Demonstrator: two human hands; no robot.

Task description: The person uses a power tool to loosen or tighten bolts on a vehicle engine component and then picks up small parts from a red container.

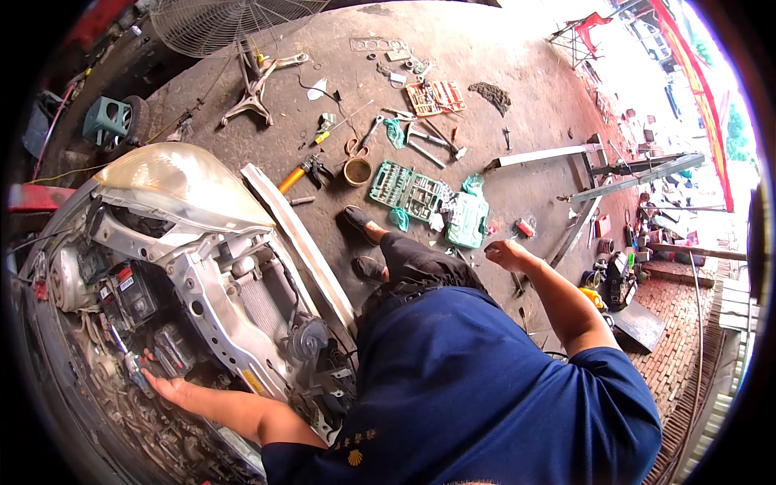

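Note:
My left hand (168,389) reaches into the open engine bay of a car, its fingers at the teal-and-grey handle of a ratchet-like tool (134,370). The tool's metal shaft points up beside a black battery (136,293); its far end is hard to make out. My right hand (504,255) is raised over the floor on my right, fingers bent together, with a small dark spot at the tips that I cannot identify. Beyond my feet lies an open green socket set (406,191). A green tool case (467,221) sits to the right of it.
A pale headlight (184,182) and metal front frame (194,283) edge the bay. On the floor are a brown cup (357,171), a hammer (442,139), an orange tool tray (436,97) and a metal stand (594,174). A fan (230,24) stands at the far left.

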